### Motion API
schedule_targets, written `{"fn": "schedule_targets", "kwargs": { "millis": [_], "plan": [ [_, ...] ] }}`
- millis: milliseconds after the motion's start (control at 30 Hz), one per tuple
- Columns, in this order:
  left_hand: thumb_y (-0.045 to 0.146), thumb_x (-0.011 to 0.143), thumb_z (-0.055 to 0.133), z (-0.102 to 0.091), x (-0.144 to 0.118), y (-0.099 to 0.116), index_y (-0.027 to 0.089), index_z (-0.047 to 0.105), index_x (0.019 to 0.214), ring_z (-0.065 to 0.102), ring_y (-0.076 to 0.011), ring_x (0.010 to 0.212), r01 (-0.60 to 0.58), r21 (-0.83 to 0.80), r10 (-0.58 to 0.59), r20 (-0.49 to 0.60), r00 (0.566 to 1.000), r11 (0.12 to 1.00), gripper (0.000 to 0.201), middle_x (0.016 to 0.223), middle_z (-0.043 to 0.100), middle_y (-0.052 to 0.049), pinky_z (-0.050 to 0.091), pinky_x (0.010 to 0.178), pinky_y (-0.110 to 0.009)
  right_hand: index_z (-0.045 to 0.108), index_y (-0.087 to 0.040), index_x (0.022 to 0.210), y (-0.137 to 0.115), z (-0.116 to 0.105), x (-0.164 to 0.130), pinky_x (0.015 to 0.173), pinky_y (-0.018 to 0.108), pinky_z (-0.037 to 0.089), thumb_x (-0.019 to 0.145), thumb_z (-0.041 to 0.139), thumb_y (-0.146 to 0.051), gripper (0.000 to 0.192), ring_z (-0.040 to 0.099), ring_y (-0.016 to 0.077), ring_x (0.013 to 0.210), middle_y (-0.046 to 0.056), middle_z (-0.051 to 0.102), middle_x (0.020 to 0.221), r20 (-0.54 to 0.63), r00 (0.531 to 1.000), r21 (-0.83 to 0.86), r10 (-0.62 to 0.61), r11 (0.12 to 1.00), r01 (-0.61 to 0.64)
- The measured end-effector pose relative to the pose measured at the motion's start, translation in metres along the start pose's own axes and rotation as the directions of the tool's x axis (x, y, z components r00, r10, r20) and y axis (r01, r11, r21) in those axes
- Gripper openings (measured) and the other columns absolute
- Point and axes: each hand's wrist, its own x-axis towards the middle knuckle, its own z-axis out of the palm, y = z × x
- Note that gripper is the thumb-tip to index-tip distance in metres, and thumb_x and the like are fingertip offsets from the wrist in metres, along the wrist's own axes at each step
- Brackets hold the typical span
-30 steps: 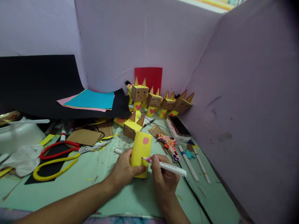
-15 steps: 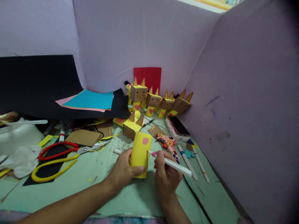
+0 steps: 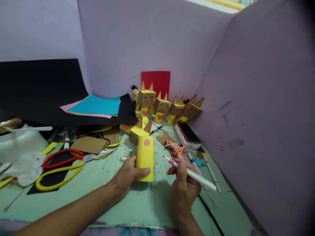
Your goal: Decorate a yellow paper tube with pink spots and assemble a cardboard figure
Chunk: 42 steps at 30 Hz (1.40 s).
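Note:
Near the middle of the head view, my left hand (image 3: 129, 175) is closed around a yellow paper tube (image 3: 145, 160), thumb across its front. A pink spot shows near the tube's top and more pink lies along its right edge. My right hand (image 3: 184, 186) grips a white marker (image 3: 197, 176) with a pink tip, which points at the tube but stands apart from it. Just behind the tube sits a cardboard-faced animal figure (image 3: 141, 129) with yellow top and pointed ears. A white marker cap (image 3: 123, 159) lies beside my left hand.
Several similar figures (image 3: 162, 106) stand along the back wall before a red sheet (image 3: 157, 82). Red-and-yellow scissors (image 3: 83, 159), cardboard pieces (image 3: 88, 145) and a crumpled tissue (image 3: 27, 168) lie left. A phone (image 3: 188, 132) and more markers (image 3: 211, 172) are at right.
The marker tip has come away from the tube as my right hand moved right and slightly down. My left hand has turned the tube and shifted it slightly left.

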Motion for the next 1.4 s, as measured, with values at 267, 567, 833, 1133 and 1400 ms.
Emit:
{"fn": "schedule_targets", "kwargs": {
  "millis": [267, 567, 833, 1133, 1400],
  "plan": [
    [0.025, 0.042, 0.084, -0.0025, 0.0049, -0.007, 0.012, 0.058, 0.102, 0.064, -0.0208, 0.076, -0.02, 0.107, 0.018, 0.014, 1.0, 0.994, 0.067, 0.09, 0.07, -0.008, 0.05, 0.066, -0.029, 0.059, -0.018, 0.074, -0.0016, 0.0007, -0.0032, 0.054, 0.024, 0.043, 0.089, 0.055, -0.034, 0.022, 0.054, 0.012, 0.053, -0.003, 0.056, 0.059, 0.123, 0.984, -0.069, -0.126, 0.988, 0.135],
    [0.023, 0.049, 0.079, 0.002, 0.0005, -0.0024, 0.012, 0.055, 0.1, 0.063, -0.0236, 0.081, -0.06, 0.185, 0.057, 0.026, 0.998, 0.981, 0.058, 0.088, 0.068, -0.007, 0.05, 0.071, -0.032, 0.062, -0.02, 0.077, -0.0031, 0.0055, -0.004, 0.057, 0.022, 0.045, 0.09, 0.054, -0.02, 0.015, 0.057, 0.0112, 0.059, -0.003, 0.06, 0.067, 0.278, 0.923, -0.057, -0.267, 0.954, 0.293],
    [0.029, 0.051, 0.079, 0.0016, -0.0003, -0.0008, 0.013, 0.056, 0.101, 0.063, -0.0259, 0.085, -0.076, 0.266, 0.068, 0.038, 0.997, 0.961, 0.058, 0.092, 0.068, -0.008, 0.049, 0.072, -0.032, 0.065, -0.019, 0.082, -0.001, 0.0087, -0.004, 0.055, 0.023, 0.048, 0.089, 0.055, -0.022, 0.013, 0.061, 0.0131, 0.061, 0.001, 0.065, 0.07, 0.321, 0.915, -0.085, -0.245, 0.955, 0.286],
    [0.031, 0.049, 0.082, 0.0004, 0.0007, -0.0028, 0.015, 0.057, 0.1, 0.064, -0.0278, 0.088, -0.073, 0.211, 0.063, 0.052, 0.997, 0.975, 0.06, 0.093, 0.068, -0.008, 0.05, 0.073, -0.033, 0.062, -0.018, 0.07, -0.0019, 0.009, -0.0039, 0.05, 0.022, 0.047, 0.089, 0.054, -0.028, 0.023, 0.057, 0.0124, 0.052, -0.001, 0.06, 0.06, 0.282, 0.935, -0.089, -0.213, 0.965, 0.247],
    [0.029, 0.05, 0.082, -0.0004, 0.0015, -0.0039, 0.013, 0.056, 0.101, 0.064, -0.0267, 0.085, -0.07, 0.218, 0.06, 0.05, 0.997, 0.973, 0.059, 0.092, 0.068, -0.008, 0.05, 0.072, -0.033, 0.063, -0.018, 0.071, -0.0025, 0.0094, -0.0028, 0.049, 0.021, 0.047, 0.089, 0.054, -0.032, 0.025, 0.059, 0.0124, 0.052, -0.001, 0.061, 0.059, 0.325, 0.937, -0.07, -0.13, 0.984, 0.162]
  ]
}}
